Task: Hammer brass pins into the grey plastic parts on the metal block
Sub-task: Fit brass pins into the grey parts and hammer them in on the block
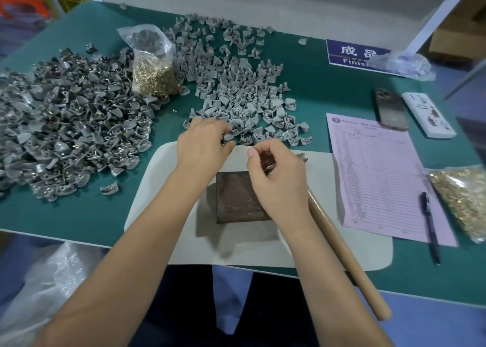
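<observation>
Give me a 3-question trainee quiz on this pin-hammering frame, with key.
1. True or false: a grey part already sits on the metal block.
2. Where is the left hand? A) on the pen B) at the near edge of the light grey parts pile C) in the bag of brass pins
3. Fill in: the hammer handle lies under the ___ forearm.

Key: 1 false, its top is bare; 2 B; 3 right. The right hand is curled, and what it holds cannot be made out.
</observation>
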Available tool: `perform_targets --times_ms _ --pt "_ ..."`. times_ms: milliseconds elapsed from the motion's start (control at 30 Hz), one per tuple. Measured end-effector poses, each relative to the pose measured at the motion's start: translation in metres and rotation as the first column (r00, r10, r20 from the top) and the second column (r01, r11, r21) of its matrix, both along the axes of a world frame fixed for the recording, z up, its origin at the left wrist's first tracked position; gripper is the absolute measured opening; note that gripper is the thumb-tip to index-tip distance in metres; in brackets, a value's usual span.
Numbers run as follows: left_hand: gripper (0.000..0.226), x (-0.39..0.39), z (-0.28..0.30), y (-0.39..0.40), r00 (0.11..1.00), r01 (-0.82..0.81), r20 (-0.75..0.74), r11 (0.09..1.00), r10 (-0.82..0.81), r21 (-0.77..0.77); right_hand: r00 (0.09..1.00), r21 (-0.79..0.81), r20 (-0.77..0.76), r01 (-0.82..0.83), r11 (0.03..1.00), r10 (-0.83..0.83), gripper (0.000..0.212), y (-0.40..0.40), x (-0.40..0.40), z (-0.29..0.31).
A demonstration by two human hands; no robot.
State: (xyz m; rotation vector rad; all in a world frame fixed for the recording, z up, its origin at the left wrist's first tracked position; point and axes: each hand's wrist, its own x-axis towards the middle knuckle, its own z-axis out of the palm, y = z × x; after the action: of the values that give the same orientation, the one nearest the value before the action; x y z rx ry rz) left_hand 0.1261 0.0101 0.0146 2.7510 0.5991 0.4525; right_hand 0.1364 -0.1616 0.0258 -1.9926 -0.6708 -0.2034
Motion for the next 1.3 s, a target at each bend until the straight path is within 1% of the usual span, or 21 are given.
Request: perform_targets --times_ms 67,133,200,267,333,400,467,500,667,767,833,900,967,1033,1100,1167,1233,1300 --pt "0.025 0.003 0.002 0.002 0.999 0.021 -0.034 1.0 -0.02 0.005 1.0 -0.006 0.004 0.0 1.0 0.0 0.007 0.0 0.0 0.0" --pt "0.02 0.003 0.005 0.004 0.999 0.031 -0.036 0.999 -0.032 -0.01 1.0 -0.009 0.009 -0.002 1.0 0.002 0.007 0.0 -0.001 -0.001" --pt "0.015 -0.001 0.009 0.004 1.0 0.022 0.013 0.998 -0.022 -0.052 1.0 -0.006 0.01 -0.002 1.0 0.002 0.007 0.0 0.0 -0.001" --pt "0.017 -0.008 0.012 0.003 0.996 0.026 0.083 0.989 -0.014 -0.147 1.0 0.007 0.0 0.002 1.0 -0.002 0.006 0.0 0.001 0.0" --pt "0.025 -0.018 0.016 0.002 0.987 0.084 0.153 0.952 -0.04 -0.293 1.0 0.027 -0.012 0.002 1.0 -0.001 0.002 0.0 0.002 0.0" --pt "0.03 -0.029 0.018 -0.002 0.969 0.178 0.229 0.901 -0.091 -0.396 1.0 0.051 -0.023 0.006 0.999 -0.005 0.006 0.0 0.003 0.0" --pt "0.03 -0.039 0.018 -0.006 0.953 0.24 0.27 0.884 -0.137 -0.4 0.999 0.069 -0.032 0.015 0.997 -0.013 0.01 0.0 0.004 0.0" --pt "0.03 -0.042 0.018 -0.008 0.952 0.246 0.27 0.884 -0.144 -0.397 0.999 0.069 -0.038 0.019 0.997 -0.017 0.011 0.0 0.005 0.0" --pt "0.026 -0.05 0.014 -0.011 0.971 0.178 0.227 0.86 -0.075 -0.479 0.998 0.056 -0.058 0.01 0.998 -0.007 0.018 -0.001 0.005 -0.001" --pt "0.024 -0.05 0.014 -0.012 0.978 0.111 0.208 0.835 0.005 -0.539 1.0 0.033 -0.027 0.006 0.999 -0.005 0.025 -0.001 0.005 0.001" --pt "0.018 -0.051 0.017 -0.014 0.973 0.104 0.229 0.802 0.041 -0.588 1.0 0.038 -0.016 0.011 0.999 -0.01 0.026 -0.001 0.005 0.002" --pt "0.011 -0.054 0.022 -0.019 0.963 0.139 0.267 0.772 0.041 -0.62 1.0 0.053 -0.024 0.017 0.998 -0.016 0.027 -0.001 0.004 0.003" --pt "0.012 -0.06 0.027 -0.026 0.955 0.179 0.296 0.757 0.02 -0.628 0.998 0.086 -0.057 0.043 0.995 -0.038 0.032 -0.002 0.003 0.004" --pt "0.016 -0.068 0.032 -0.033 0.956 0.206 0.292 0.769 -0.026 -0.605 0.991 0.145 -0.111 0.088 0.986 -0.072 0.034 -0.003 0.003 0.005" --pt "0.018 -0.076 0.037 -0.04 0.962 0.227 0.257 0.777 -0.087 -0.587 0.987 0.19 -0.132 0.114 0.975 -0.089 0.024 -0.005 0.004 0.005" --pt "0.015 -0.084 0.04 -0.046 0.969 0.229 0.211 0.789 -0.128 -0.57 0.985 0.219 -0.159 0.108 0.97 -0.074 0.014 -0.009 0.005 0.004" --pt "0.013 -0.091 0.043 -0.052 0.973 0.228 0.16 0.821 -0.168 -0.524 0.982 0.206 -0.181 0.086 0.975 -0.048 0.011 -0.016 0.002 0.004" --pt "0.016 -0.097 0.047 -0.057 0.973 0.23 0.082 0.857 -0.217 -0.462 0.985 0.17 -0.172 0.038 0.985 -0.009 0.011 -0.026 -0.006 0.004"
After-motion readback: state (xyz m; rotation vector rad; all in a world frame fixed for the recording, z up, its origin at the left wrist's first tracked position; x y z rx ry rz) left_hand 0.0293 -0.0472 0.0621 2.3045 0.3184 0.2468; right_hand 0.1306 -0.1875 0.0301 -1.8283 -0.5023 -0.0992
